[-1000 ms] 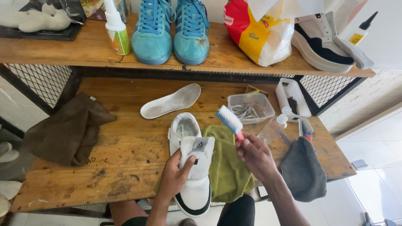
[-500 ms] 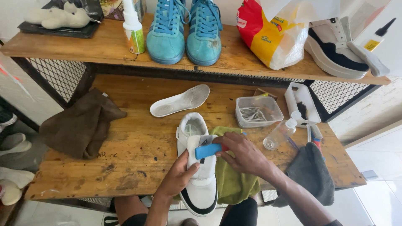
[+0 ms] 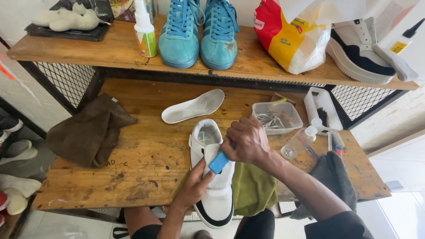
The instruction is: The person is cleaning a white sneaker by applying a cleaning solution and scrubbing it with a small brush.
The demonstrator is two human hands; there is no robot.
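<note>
Brown cloth (image 3: 88,132) lies at the left of the wooden worktop (image 3: 141,159), well apart from the work. White insole (image 3: 193,106) sits behind the sneaker, untouched.

Left hand (image 3: 195,183) grips the white sneaker (image 3: 212,177) from its left side, thumb across the tongue area, fingers wrapped under, so clenched on the shoe. Sneaker's long axis runs front-to-back: heel opening away from the person, black-trimmed toe toward them, partly over the worktop's near edge and resting on the green cloth (image 3: 252,188).

Right hand (image 3: 248,140) is closed round the blue brush (image 3: 219,162), which lies pressed on the tongue, just right of the left thumb. Brush points down-left from the fist; the right hand is nearer the heel end.

Hidden: bristles face down, can't be seen; brush handle is buried in the fist. Clear tub (image 3: 276,117) and small bottle (image 3: 300,141) stand to the right, near.
</note>
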